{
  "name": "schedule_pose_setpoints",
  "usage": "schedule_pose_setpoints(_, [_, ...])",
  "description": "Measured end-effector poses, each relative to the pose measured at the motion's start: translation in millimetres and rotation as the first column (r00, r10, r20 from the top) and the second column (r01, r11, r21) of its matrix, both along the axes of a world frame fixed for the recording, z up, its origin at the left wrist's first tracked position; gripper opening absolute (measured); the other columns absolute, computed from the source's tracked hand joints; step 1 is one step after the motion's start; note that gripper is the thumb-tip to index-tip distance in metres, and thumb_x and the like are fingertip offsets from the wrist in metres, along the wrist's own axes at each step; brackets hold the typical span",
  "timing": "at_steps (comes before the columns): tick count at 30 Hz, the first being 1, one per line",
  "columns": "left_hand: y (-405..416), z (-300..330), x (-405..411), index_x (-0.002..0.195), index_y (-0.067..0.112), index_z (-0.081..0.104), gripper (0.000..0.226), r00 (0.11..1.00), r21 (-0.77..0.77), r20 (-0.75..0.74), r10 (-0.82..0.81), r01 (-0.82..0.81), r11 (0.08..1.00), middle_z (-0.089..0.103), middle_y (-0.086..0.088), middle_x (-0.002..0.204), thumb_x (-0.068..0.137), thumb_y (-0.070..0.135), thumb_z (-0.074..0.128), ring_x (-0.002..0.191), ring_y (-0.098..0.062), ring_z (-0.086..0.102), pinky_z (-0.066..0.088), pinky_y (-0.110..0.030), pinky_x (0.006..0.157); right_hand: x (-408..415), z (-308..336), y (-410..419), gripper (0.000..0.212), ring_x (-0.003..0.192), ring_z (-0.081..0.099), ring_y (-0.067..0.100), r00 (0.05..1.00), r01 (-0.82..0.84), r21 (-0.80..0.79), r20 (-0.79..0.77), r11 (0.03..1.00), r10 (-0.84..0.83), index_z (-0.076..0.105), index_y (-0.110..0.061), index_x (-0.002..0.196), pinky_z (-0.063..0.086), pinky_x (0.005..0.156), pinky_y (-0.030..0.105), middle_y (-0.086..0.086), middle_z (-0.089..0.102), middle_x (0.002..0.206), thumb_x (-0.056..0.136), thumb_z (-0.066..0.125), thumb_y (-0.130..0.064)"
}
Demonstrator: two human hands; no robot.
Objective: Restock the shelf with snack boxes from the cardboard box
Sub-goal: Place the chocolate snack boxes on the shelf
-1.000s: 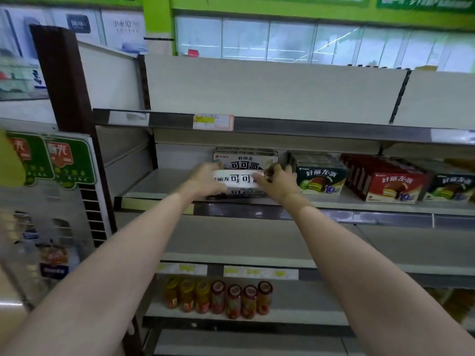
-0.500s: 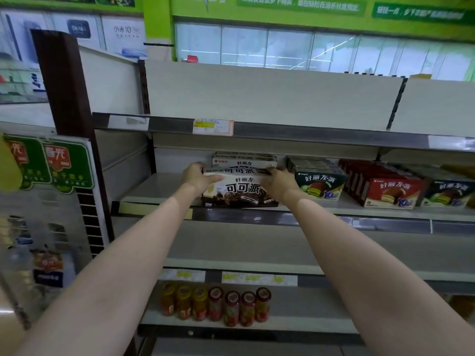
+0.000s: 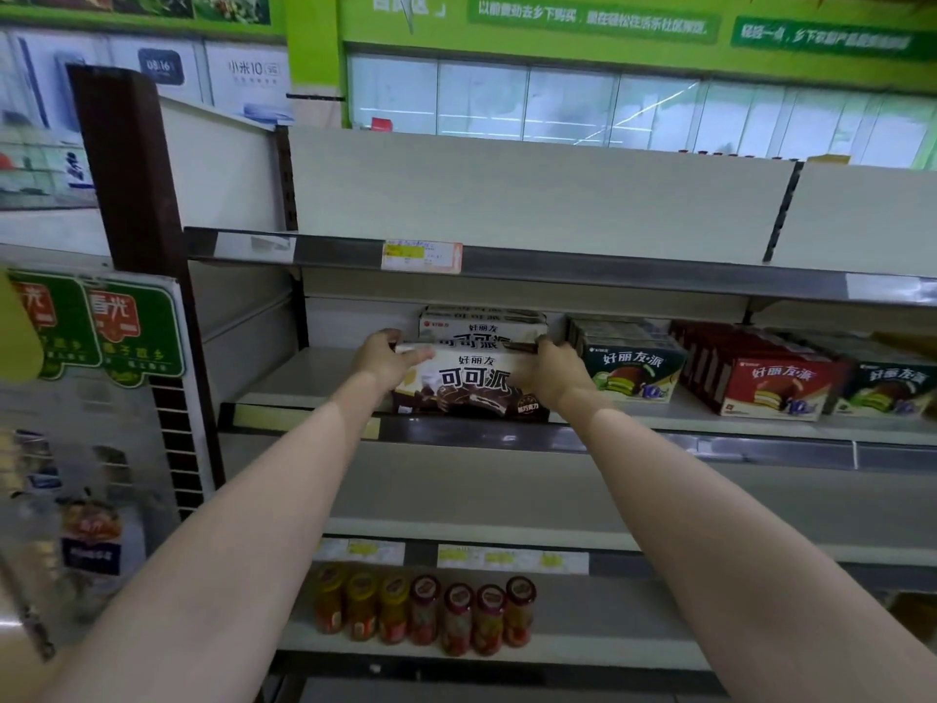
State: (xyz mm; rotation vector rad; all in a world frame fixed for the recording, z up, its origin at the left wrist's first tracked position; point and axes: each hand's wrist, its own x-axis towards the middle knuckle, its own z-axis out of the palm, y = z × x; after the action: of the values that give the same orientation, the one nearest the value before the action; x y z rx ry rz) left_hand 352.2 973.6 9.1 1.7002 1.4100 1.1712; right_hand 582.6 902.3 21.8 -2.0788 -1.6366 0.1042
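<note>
The cocoa pie box (image 3: pixel 471 383) is made of printed cardboard with a slight sheen. The shelf (image 3: pixel 299 372) is seen in matt, smooth painted metal, edged with a shiny metal price rail (image 3: pixel 634 441). Paper price labels (image 3: pixel 421 256) are seen on the rails.

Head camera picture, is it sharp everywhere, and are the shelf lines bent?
Head view: the cocoa pie box held by both hands is sharp; the jars below and left-edge posters look soft; the shelf edge bows from wide-angle distortion.
</note>
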Motion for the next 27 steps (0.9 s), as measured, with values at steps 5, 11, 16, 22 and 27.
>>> schedule_pose_setpoints(5, [3, -5, 1, 0.134, 0.008, 0.052, 0.066, 0.999, 0.011, 0.022, -0.027, 0.026, 1.0, 0.058, -0.011, 0.133, 0.078, 0.023, 0.084, 0.111, -0.026, 0.058, 0.05, -0.036, 0.098, -3, -12, 7, 0.096, 0.129, 0.048, 0.044, 0.999, 0.015, 0.008, 0.033, 1.0, -0.015, 0.018, -0.012, 0.155, 0.045, 0.103, 0.047, 0.026, 0.023, 0.155, 0.084, 0.077, -0.039])
schedule_pose_setpoints(11, [12, -10, 19, 0.143, 0.009, 0.045, 0.074, 0.994, -0.025, 0.088, -0.066, 0.068, 0.997, 0.058, -0.008, 0.132, 0.077, -0.002, 0.079, 0.109, -0.016, 0.053, 0.042, -0.021, 0.09, 10, -20, 28, 0.088, 0.119, 0.055, 0.046, 0.995, 0.039, 0.026, 0.089, 0.999, -0.042, 0.022, -0.019, 0.153, 0.051, 0.092, 0.048, 0.027, 0.027, 0.149, 0.086, 0.073, -0.042])
schedule_pose_setpoints(16, [39, -17, 36, 0.135, 0.015, 0.055, 0.068, 0.996, -0.019, 0.093, -0.013, 0.015, 1.0, 0.063, -0.006, 0.125, 0.075, -0.004, 0.08, 0.106, -0.017, 0.058, 0.046, -0.021, 0.087, 19, -24, 54, 0.08, 0.124, 0.05, 0.045, 0.992, 0.076, -0.009, 0.101, 0.997, -0.074, 0.019, -0.016, 0.154, 0.049, 0.095, 0.047, 0.026, 0.02, 0.152, 0.092, 0.068, -0.032])
schedule_pose_setpoints(22, [62, -17, 45, 0.141, 0.019, 0.049, 0.067, 0.995, 0.028, -0.073, 0.065, -0.063, 0.998, 0.065, -0.008, 0.123, 0.081, 0.013, 0.079, 0.112, -0.026, 0.061, 0.043, -0.024, 0.087, 24, -25, 83, 0.072, 0.125, 0.05, 0.043, 0.995, 0.08, -0.034, 0.062, 0.996, -0.078, 0.025, -0.019, 0.15, 0.051, 0.095, 0.048, 0.021, 0.02, 0.153, 0.093, 0.068, -0.027])
schedule_pose_setpoints(27, [76, -15, 52, 0.146, 0.02, 0.045, 0.071, 0.99, 0.021, -0.096, 0.105, -0.104, 0.994, 0.061, -0.014, 0.133, 0.083, 0.015, 0.078, 0.119, -0.033, 0.058, 0.048, -0.035, 0.097, 27, -28, 100, 0.064, 0.122, 0.053, 0.044, 0.991, 0.074, 0.015, 0.109, 0.997, -0.075, 0.027, -0.015, 0.15, 0.052, 0.094, 0.049, 0.026, 0.022, 0.152, 0.097, 0.062, -0.019])
